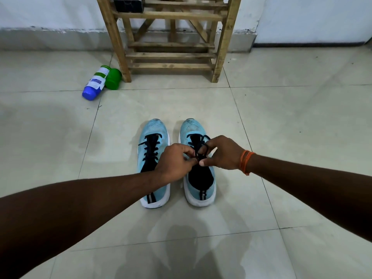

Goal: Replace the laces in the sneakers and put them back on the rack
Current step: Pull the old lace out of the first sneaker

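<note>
Two light blue sneakers with white soles stand side by side on the tiled floor, toes pointing away from me. The left sneaker (pixel 154 156) has a black lace threaded through its eyelets. Over the right sneaker (pixel 198 178) my two hands meet. My left hand (pixel 175 161) pinches one part of the black lace (pixel 201 153), and my right hand (pixel 222 153) pinches a loop of the same lace. An orange thread band circles my right wrist. The wooden shoe rack (pixel 171 37) stands against the wall beyond the sneakers.
A white bottle with a blue cap (pixel 94 84) lies on the floor left of the rack, next to a green container (pixel 113 79). A dark box (pixel 128 4) sits on an upper rack shelf. Pale floor tiles spread all around.
</note>
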